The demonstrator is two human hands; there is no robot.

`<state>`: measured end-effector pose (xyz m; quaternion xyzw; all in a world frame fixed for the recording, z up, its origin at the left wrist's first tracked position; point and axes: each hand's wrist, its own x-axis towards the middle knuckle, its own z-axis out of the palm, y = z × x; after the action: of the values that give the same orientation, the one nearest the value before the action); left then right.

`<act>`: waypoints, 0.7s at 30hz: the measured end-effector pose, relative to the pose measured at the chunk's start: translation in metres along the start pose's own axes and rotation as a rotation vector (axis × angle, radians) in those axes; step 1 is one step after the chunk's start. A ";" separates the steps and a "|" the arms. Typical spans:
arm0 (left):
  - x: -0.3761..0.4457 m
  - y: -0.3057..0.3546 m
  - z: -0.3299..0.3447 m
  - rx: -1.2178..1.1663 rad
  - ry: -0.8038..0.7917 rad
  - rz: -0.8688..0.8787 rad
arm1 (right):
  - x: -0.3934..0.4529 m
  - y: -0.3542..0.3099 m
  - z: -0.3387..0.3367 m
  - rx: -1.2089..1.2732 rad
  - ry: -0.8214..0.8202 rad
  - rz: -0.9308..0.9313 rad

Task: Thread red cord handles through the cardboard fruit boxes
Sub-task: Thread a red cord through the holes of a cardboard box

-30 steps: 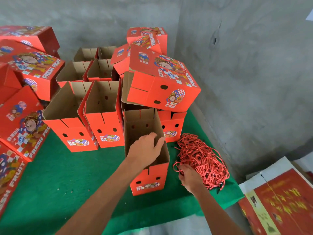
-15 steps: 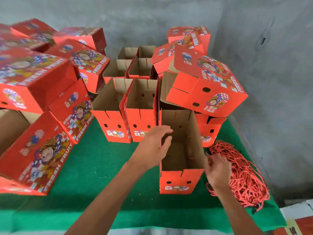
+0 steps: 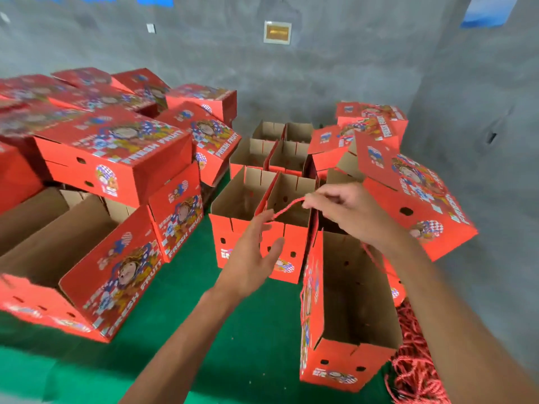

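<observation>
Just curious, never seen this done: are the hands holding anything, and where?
A red cord: the right hand pinches one end, the left hand touches the other end.
</observation>
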<state>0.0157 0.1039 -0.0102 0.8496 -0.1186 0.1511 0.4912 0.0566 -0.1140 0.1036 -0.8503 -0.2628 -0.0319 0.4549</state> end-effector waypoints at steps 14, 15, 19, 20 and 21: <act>-0.022 -0.081 -0.204 0.632 0.297 -0.177 | 0.122 -0.067 0.253 0.317 -0.205 -0.018; -0.027 -0.095 -0.216 0.756 0.293 -0.281 | 0.127 -0.070 0.270 0.343 -0.214 0.022; -0.045 -0.146 -0.248 0.920 0.130 -0.714 | 0.134 -0.063 0.320 0.312 -0.196 0.109; -0.047 -0.155 -0.252 0.908 0.091 -0.760 | 0.133 -0.059 0.326 0.284 -0.178 0.113; -0.047 -0.163 -0.255 0.904 0.061 -0.776 | 0.132 -0.054 0.331 0.279 -0.155 0.122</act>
<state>-0.0070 0.4077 -0.0376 0.9510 0.2908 0.0205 0.1035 0.0835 0.2270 -0.0103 -0.7931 -0.2469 0.0984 0.5480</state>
